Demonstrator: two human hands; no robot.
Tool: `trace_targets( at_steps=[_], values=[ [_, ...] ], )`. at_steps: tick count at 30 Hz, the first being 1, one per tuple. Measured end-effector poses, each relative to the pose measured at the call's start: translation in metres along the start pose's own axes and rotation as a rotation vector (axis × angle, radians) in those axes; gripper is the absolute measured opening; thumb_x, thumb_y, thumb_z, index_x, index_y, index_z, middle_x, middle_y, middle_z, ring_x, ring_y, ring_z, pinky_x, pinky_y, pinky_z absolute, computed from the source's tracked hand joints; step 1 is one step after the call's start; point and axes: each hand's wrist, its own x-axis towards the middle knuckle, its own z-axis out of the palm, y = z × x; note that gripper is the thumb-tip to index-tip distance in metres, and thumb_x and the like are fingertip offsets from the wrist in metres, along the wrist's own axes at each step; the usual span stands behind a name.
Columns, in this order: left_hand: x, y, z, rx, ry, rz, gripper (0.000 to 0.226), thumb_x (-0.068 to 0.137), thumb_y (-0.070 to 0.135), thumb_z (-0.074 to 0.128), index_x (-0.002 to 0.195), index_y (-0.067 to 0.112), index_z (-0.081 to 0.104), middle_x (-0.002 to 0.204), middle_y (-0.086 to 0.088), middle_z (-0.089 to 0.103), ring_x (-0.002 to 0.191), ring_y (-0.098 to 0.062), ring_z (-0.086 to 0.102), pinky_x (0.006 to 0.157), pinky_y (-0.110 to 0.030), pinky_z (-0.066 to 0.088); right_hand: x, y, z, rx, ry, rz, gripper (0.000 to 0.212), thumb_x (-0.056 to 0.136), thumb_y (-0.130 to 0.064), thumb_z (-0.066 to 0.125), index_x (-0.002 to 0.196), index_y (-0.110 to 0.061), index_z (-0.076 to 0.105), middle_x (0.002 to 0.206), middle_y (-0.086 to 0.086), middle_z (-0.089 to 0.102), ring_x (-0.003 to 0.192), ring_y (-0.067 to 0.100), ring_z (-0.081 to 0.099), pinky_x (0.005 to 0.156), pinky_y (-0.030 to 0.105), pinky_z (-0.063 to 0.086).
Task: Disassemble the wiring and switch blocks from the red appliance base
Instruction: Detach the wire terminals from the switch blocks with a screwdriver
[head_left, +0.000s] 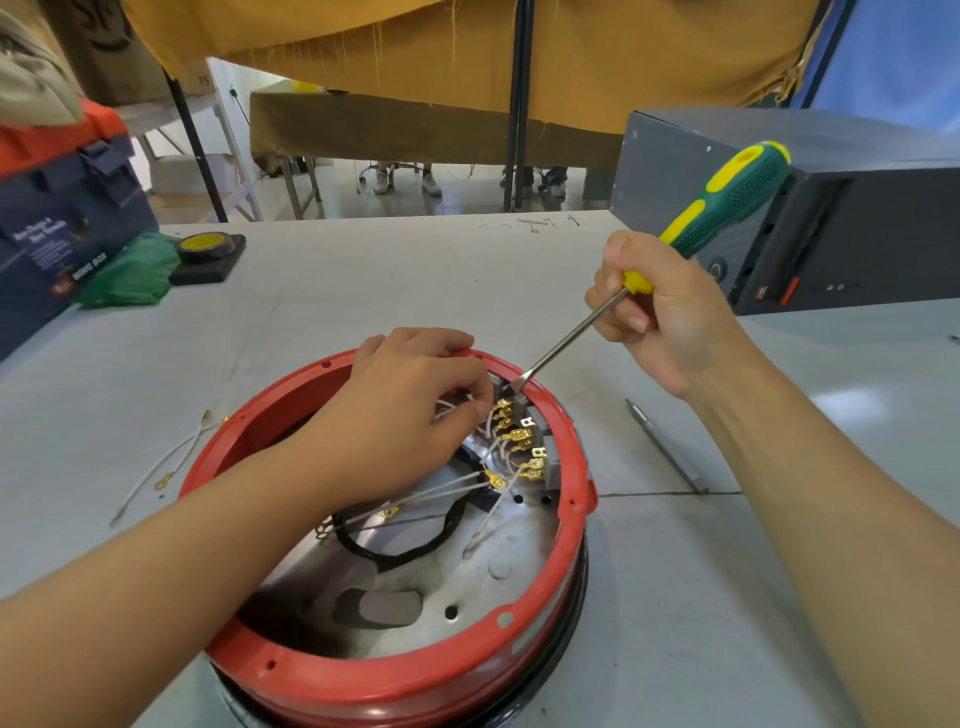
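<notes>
Grey table (363, 291) is carrying the red base (415, 670), hands working inside.
Left hand (410, 410) is pinching a white wire by the switch blocks (545, 447); right hand (660, 317) is gripping a screwdriver (727, 202), tip at the base's far rim.

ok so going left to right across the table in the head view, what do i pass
blue box → green cloth → yellow tape roll → loose white wires → red appliance base → pen → dark grey case

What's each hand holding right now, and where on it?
The right hand grips the screwdriver at the lower end of its handle. The left hand pinches a white wire near the gold connectors.
</notes>
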Motion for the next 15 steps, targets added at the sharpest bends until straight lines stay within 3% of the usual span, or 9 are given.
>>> trace_targets(
  at_steps=[4, 7, 15],
  values=[
    [0.0, 0.0, 0.0, -0.006, 0.004, 0.007, 0.015, 0.09, 0.036, 0.049, 0.093, 0.033, 0.063, 0.14, 0.006, 0.045, 0.13, -0.016, 0.035, 0.109, -0.045, 0.025, -0.004, -0.009, 0.004, -0.088, -0.06, -0.107, 0.027, 0.079, -0.014, 0.05, 0.052, -0.014, 0.046, 0.041, -0.007, 0.037, 0.036, 0.009, 0.024, 0.041, 0.019, 0.024],
    [0.0, -0.001, 0.0, -0.005, 0.006, 0.012, 0.016, 0.09, 0.036, 0.048, 0.094, 0.032, 0.063, 0.139, 0.005, 0.046, 0.13, -0.016, 0.036, 0.108, -0.046, 0.026, -0.005, -0.015, 0.01, -0.183, -0.101, -0.175, 0.034, 0.08, -0.012, 0.051, 0.047, -0.02, 0.049, 0.044, -0.006, 0.034, 0.036, 0.009, 0.025, 0.043, 0.017, 0.024],
    [0.0, -0.001, 0.0, -0.006, 0.002, 0.012, 0.018, 0.09, 0.038, 0.047, 0.094, 0.033, 0.063, 0.139, 0.005, 0.046, 0.13, -0.016, 0.035, 0.108, -0.047, 0.027, -0.006, -0.025, 0.018, -0.279, -0.114, -0.21, 0.031, 0.081, -0.012, 0.051, 0.051, -0.014, 0.045, 0.045, -0.011, 0.039, 0.036, 0.008, 0.028, 0.043, 0.017, 0.025]
  ],
)
